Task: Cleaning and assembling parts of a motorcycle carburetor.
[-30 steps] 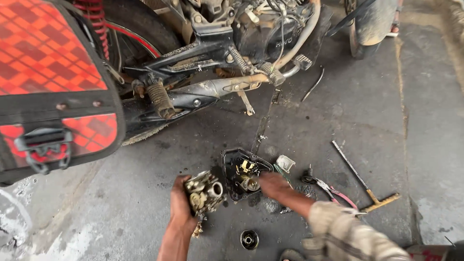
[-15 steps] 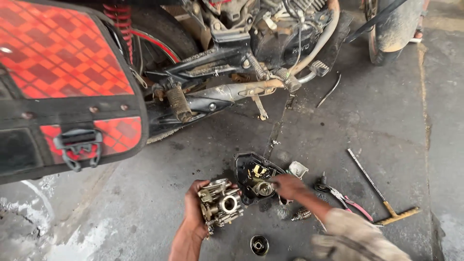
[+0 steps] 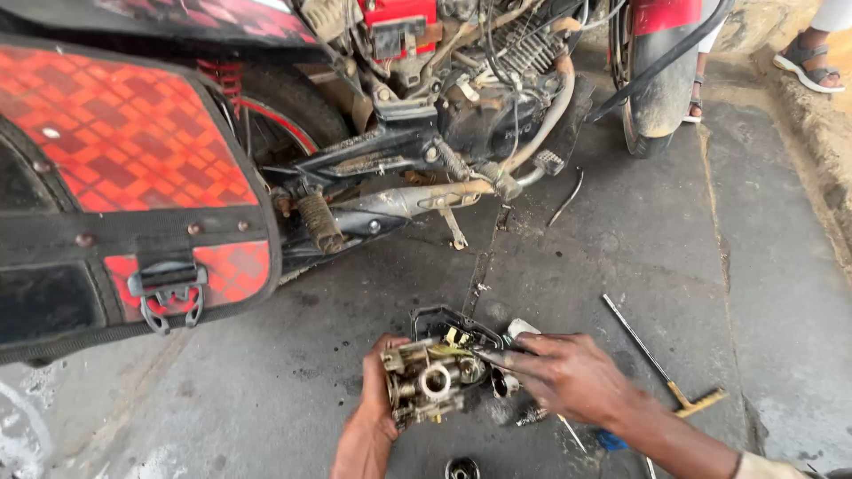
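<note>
The left hand [image 3: 377, 404] is wrapped around the side of a grimy metal carburetor [image 3: 432, 383], holding it just above the concrete floor [image 3: 737, 266], its round bore facing up toward the camera. The right hand [image 3: 568, 377] comes in from the right with its fingers [image 3: 501, 359] drawn together and laid flat, the tips touching the carburetor's top edge; whether they pinch any small part there cannot be told. Directly behind the carburetor lies a black float bowl [image 3: 435, 318], its rim just beside the hands.

Room to move is narrow on the far side: the motorcycle [image 3: 426, 151] stands close, its footpeg [image 3: 318, 223] and exhaust pipe [image 3: 417, 200] overhanging the floor, and a red checkered saddlebag [image 3: 133, 195] fills the left of the view. To the right the floor is more open (oil-stained and gritty), with a T-handle wrench [image 3: 661, 368] lying well apart from the right wrist, and a small round black cap [image 3: 461, 467] near the lower edge. A raised curb [image 3: 816, 133] bounds the floor at the far right.
</note>
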